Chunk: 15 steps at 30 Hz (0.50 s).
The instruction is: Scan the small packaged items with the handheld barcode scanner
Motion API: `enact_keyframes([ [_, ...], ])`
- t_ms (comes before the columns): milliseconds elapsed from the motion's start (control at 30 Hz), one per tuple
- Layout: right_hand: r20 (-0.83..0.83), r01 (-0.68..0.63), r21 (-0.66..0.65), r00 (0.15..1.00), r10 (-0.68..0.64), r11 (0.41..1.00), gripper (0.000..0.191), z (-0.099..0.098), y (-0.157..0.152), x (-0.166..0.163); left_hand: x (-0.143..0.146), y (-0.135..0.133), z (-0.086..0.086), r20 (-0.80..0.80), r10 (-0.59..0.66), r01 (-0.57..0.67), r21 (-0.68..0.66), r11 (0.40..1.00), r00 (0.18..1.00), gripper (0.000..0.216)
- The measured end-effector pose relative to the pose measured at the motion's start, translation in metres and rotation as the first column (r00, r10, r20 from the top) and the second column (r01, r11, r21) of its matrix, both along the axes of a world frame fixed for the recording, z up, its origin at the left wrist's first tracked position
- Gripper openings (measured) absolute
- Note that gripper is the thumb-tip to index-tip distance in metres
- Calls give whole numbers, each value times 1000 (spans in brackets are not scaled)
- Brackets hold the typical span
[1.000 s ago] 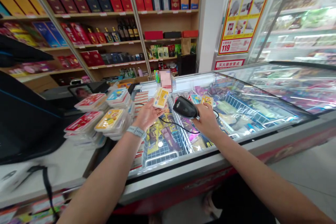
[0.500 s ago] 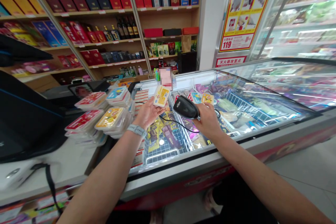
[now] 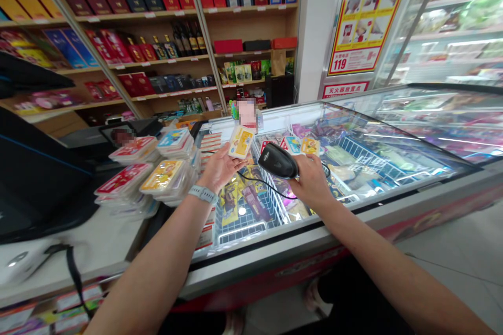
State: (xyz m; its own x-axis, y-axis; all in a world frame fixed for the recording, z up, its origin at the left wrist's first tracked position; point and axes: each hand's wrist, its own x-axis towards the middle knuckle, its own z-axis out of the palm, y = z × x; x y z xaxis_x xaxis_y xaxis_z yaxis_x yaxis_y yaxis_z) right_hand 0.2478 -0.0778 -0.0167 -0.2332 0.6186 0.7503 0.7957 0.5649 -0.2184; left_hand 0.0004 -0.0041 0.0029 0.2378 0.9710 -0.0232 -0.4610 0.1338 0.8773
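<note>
Head view: our left-hand grip (image 3: 220, 167) is closed on a white-and-yellow box (image 3: 241, 142), held between thumb and fingers above the freezer (image 3: 283, 252). Our right-hand grip (image 3: 312, 180) is closed around the handle of a black scanner (image 3: 278, 161). The scanner's front end points left, near the box and apart from it. A black cable (image 3: 267, 185) runs between our hands. We wear a pale wristband (image 3: 203, 194) on the left wrist.

Below the hands, we see a wire basket (image 3: 242, 232) with yellow and purple packets (image 3: 255, 203). Just beyond the right-hand grip lie a blue pack (image 3: 292, 144) and a yellow pack (image 3: 310, 145); we cannot tell what supports them.

To the left, stacked boxes (image 3: 163, 178) with red, yellow and blue tops stand beside a black device (image 3: 39, 183) on the white table (image 3: 106, 248). On the far side, we face shelves (image 3: 157, 14) of boxes and bottles. A red-and-yellow poster (image 3: 367, 15) hangs at the far right.
</note>
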Motion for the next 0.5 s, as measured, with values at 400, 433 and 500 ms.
enact_keyframes([
  [400, 2, 15, -12, 1000, -15, 1000, 23, 1, -1, -1, -1, -1, -1, 3, -9, 9, 11, 1000, 1000, 46],
  [433, 1, 12, -9, 1000, -12, 1000, 23, 1, -1, 0, 0, -2, 0, 6, -7, 7, 8, 1000, 1000, 46],
  [500, 0, 9, 3, 1000, -9, 1000, 23, 1, 0, 1, 2, -6, 4, 37, -2, 3, 0, 1000, 999, 44],
])
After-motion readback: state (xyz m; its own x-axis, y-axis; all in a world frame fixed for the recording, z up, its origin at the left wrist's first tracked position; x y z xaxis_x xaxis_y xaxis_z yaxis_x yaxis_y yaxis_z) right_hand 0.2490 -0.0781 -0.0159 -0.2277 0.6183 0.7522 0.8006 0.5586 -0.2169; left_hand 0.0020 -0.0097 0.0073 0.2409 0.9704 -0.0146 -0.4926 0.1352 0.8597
